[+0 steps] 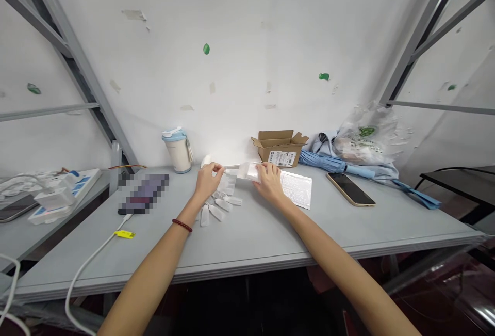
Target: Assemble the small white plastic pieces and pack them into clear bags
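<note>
My left hand [208, 182] pinches the end of a thin white strip [231, 172] between thumb and fingertips. What the strip belongs to is too small to tell. Several small whitish, tag-like pieces [216, 212] lie fanned out on the table just below and beside that hand. My right hand [269, 182] is closed on a small white translucent packet [249, 172], whose left end points toward my left hand. Beneath and right of the right hand, a flat white sheet with fine print [299, 189] rests on the table, partly covered by the hand.
Behind my hands stand an open cardboard box [279, 153] and a cream cup with a blue lid [178, 151]. A phone [351, 189], a folded blue umbrella [328, 162] and a plastic bag [367, 137] lie right. A blurred-out dark device [145, 194] with a white cable [93, 259] lies left.
</note>
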`<control>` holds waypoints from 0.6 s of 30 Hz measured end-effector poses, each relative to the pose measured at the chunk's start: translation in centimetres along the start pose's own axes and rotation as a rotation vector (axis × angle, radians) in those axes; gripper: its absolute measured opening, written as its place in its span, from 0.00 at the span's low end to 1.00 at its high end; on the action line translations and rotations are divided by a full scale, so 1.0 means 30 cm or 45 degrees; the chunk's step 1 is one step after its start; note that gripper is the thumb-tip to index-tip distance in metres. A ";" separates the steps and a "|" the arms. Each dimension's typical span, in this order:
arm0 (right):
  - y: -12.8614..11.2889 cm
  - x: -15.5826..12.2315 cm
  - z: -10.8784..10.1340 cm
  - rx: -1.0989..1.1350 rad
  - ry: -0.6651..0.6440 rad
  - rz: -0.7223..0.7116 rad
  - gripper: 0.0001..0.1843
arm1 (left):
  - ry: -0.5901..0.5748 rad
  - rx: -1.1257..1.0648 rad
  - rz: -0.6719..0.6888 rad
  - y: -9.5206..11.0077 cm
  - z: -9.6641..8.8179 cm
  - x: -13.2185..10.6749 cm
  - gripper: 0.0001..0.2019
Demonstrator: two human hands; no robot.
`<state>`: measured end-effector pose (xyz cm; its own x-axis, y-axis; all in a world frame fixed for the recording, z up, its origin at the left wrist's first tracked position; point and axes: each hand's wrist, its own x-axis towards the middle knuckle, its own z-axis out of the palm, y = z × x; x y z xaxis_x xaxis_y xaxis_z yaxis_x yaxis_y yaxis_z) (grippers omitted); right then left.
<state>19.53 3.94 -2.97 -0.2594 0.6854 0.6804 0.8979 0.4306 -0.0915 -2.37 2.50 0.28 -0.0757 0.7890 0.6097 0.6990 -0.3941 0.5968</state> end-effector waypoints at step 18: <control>-0.031 -0.006 -0.007 0.117 0.129 -0.123 0.22 | 0.094 -0.570 -0.130 0.078 -0.030 0.000 0.16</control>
<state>18.81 3.29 -2.85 -0.3016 0.5774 0.7587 0.8330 0.5467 -0.0849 -1.37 1.15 2.14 -0.1902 0.8051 0.5618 0.3104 -0.4935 0.8124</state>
